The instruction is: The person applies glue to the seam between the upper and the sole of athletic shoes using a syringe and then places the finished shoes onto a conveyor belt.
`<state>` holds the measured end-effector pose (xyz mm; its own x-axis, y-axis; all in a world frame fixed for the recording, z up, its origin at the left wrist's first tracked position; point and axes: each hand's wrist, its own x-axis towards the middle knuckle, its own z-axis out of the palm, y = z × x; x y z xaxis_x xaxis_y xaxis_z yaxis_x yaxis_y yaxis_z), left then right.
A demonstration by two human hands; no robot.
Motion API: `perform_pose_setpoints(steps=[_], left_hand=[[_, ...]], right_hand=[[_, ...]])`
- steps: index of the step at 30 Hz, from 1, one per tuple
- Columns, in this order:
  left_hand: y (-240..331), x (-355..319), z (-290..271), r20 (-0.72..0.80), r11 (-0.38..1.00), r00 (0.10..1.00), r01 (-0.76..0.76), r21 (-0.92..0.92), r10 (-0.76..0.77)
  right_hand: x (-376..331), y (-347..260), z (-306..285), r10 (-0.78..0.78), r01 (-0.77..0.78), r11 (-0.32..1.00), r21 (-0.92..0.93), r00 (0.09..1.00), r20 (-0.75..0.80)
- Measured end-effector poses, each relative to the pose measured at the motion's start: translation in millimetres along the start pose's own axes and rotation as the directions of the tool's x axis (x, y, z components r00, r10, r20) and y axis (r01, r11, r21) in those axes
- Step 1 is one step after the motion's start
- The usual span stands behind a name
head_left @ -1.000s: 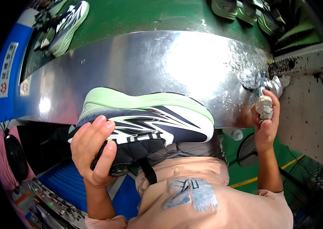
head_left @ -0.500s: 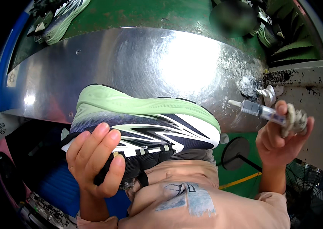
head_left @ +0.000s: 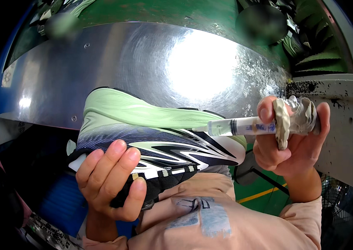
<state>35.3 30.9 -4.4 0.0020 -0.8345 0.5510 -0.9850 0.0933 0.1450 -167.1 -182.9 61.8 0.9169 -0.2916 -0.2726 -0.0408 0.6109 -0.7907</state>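
A running shoe (head_left: 155, 139) lies on its side in the air in front of me, its pale green sole toward the far side and its dark laces toward me. My left hand (head_left: 111, 183) grips it around the collar and lace area, fingers on the navy upper. In my right hand (head_left: 289, 158) is a clear syringe (head_left: 241, 126) with a whitish wrapping, crumpled and dirty, around its flange and plunger end. Its nozzle points left at the line where sole and upper meet. Whether the tip touches the shoe, I cannot tell.
Beyond the shoe is a shiny metal worktop (head_left: 114, 62), smeared with white residue at its right. Past it lies a green surface (head_left: 143, 10) with shoes at the far left. Green sole-like pieces (head_left: 322, 54) stand at the far right; a fan (head_left: 335, 200) is low right.
My right hand has brought the syringe left and slightly down from beside the shoe to over its forefoot side. My left hand keeps hold of the shoe, which has shifted only slightly.
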Motion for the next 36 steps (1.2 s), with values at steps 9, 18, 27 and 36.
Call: perform_pose_setpoints(steps=[9, 18, 27, 36], left_hand=[[0.1, -1.3, -1.3, -0.002, 1.000, 1.000, -0.018, 0.008, 0.018], [-9.7, 35.3, 3.4, -0.093, 0.992, 0.988, -0.119, 0.038, 0.122], [-27.6, 254.6, 108.9, -0.160, 0.583, 0.784, 0.291, -0.758, -0.599], [-82.3, 307.7, 259.7, 0.176, 0.695, 0.971, 0.240, -0.678, -0.164]], right_hand=[[-16.9, -4.2, 6.2, -0.024, 0.012, 0.980, -0.197, 0.998, -0.057], [-20.6, -33.3, -30.6, -0.183, 0.191, 0.980, 0.057, 0.975, -0.123], [-78.9, 81.8, -114.9, -0.695, 0.071, 0.223, -0.972, 0.711, -0.108], [-52.0, 102.1, -122.8, -0.713, 0.230, 0.093, -0.969, 0.695, 0.097]])
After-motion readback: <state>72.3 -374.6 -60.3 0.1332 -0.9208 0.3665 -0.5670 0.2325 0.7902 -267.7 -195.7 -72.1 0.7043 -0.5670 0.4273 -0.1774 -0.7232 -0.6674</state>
